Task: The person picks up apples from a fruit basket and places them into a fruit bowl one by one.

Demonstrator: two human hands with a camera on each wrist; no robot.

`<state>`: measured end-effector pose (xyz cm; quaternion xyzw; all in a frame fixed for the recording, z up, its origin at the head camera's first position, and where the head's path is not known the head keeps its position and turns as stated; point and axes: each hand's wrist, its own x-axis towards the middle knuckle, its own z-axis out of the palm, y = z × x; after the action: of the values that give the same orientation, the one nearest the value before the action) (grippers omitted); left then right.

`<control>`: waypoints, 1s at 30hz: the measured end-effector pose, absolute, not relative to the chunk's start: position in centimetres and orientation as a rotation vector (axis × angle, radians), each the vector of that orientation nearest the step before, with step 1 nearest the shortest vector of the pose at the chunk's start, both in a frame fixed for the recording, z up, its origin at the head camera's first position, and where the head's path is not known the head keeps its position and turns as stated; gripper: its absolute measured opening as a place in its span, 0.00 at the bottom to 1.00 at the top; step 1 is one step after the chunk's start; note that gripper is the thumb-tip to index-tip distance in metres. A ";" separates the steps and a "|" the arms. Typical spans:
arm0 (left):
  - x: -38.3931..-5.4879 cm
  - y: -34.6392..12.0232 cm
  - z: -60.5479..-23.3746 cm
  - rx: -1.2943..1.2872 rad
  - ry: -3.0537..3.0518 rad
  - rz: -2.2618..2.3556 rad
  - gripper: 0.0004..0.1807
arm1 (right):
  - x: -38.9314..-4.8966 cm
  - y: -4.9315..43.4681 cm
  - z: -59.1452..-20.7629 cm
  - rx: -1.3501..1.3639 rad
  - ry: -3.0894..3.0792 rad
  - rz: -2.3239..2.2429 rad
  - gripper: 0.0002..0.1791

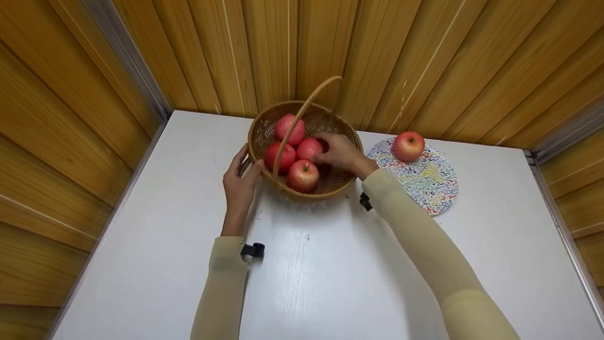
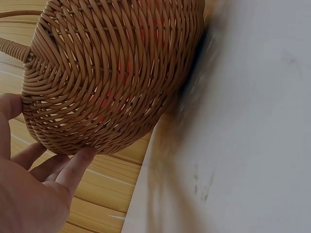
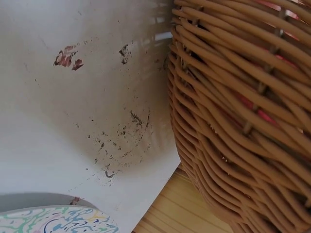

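A brown wicker basket (image 1: 347,127) with a tall arched handle stands at the back of the white table, several red apples inside. My left hand (image 1: 239,184) holds its left side, thumb at the rim; in the left wrist view the fingers (image 2: 77,167) press the woven outer wall. Reaching over the right rim, my right hand (image 1: 342,152) grips a red apple (image 1: 325,145) down in the basket, mostly covered by the hand. Close beside it are a pink-red apple (image 1: 309,149) and a yellowish-red apple (image 1: 303,176). The right wrist view shows only the basket's outer wall (image 3: 233,116), the hand hidden.
Right of the basket lies a round, multicoloured patterned board (image 1: 436,182) with a single apple (image 1: 408,146) near its back edge. Wood-plank walls (image 1: 321,47) border the white table (image 1: 302,274) behind and at both sides.
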<state>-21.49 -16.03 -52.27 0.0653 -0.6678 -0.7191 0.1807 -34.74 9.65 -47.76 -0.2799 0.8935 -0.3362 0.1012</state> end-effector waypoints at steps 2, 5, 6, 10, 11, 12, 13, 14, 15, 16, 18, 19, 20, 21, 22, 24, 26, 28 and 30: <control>-21.5 -16.0 -52.2 0.200 -1.894 -2.041 0.33 | -34.7 9.7 -47.8 -0.822 2.651 -0.989 0.35; -21.5 -16.0 -52.1 0.216 -1.905 -2.051 0.33 | -34.6 9.7 -47.8 -0.816 2.681 -0.973 0.35; -21.6 -16.0 -52.1 0.216 -1.907 -2.050 0.33 | -34.6 9.7 -47.7 -0.813 2.693 -0.967 0.35; -21.5 -16.1 -52.3 0.192 -1.902 -2.030 0.33 | -34.4 9.8 -47.7 -0.789 2.720 -0.967 0.36; -21.5 -16.2 -52.3 0.184 -1.902 -2.027 0.33 | -34.3 9.8 -47.6 -0.781 2.722 -0.974 0.36; -21.5 -16.2 -52.4 0.179 -1.900 -2.027 0.33 | -34.2 9.8 -47.6 -0.772 2.723 -0.982 0.36; -21.4 -16.2 -52.4 0.174 -1.897 -2.028 0.33 | -34.1 9.9 -47.5 -0.764 2.725 -0.988 0.37; -21.4 -16.3 -52.4 0.173 -1.896 -2.030 0.33 | -34.1 9.9 -47.5 -0.758 2.728 -0.995 0.37; -21.4 -16.3 -52.4 0.174 -1.893 -2.034 0.33 | -34.0 9.9 -47.4 -0.753 2.731 -1.003 0.38; -21.5 -16.3 -52.4 0.175 -1.890 -2.041 0.33 | -33.9 9.9 -47.4 -0.748 2.734 -1.014 0.38; -21.5 -16.3 -52.4 0.184 -1.892 -2.046 0.33 | -33.7 9.9 -47.2 -0.739 2.745 -1.037 0.38; -21.5 -16.3 -52.3 0.190 -1.891 -2.049 0.33 | -33.6 10.0 -47.1 -0.734 2.750 -1.050 0.39; -21.5 -16.3 -52.2 0.196 -1.891 -2.052 0.33 | -33.6 10.1 -47.0 -0.729 2.757 -1.063 0.39; -21.5 -16.3 -52.0 0.199 -1.894 -2.054 0.33 | -33.5 10.1 -46.9 -0.724 2.766 -1.076 0.39; -21.4 -16.2 -51.8 0.204 -1.895 -2.055 0.33 | -33.4 10.3 -46.8 -0.720 2.774 -1.089 0.39; -21.1 -16.0 -51.0 0.212 -1.901 -2.058 0.32 | -33.2 10.5 -46.6 -0.715 2.782 -1.117 0.39; -20.6 -15.9 -50.1 0.219 -1.908 -2.059 0.32 | -33.1 10.8 -46.4 -0.710 2.786 -1.143 0.39; -20.2 -15.7 -49.4 0.219 -1.913 -2.058 0.31 | -32.9 11.0 -46.2 -0.702 2.781 -1.174 0.38; -20.0 -15.7 -49.1 0.217 -1.914 -2.060 0.32 | -32.7 11.2 -46.0 -0.688 2.777 -1.207 0.38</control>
<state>-19.99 -15.70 -49.07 0.0759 -0.6700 -0.7209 0.1599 -32.71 11.22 -46.03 -0.2215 0.8941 -0.3888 0.0183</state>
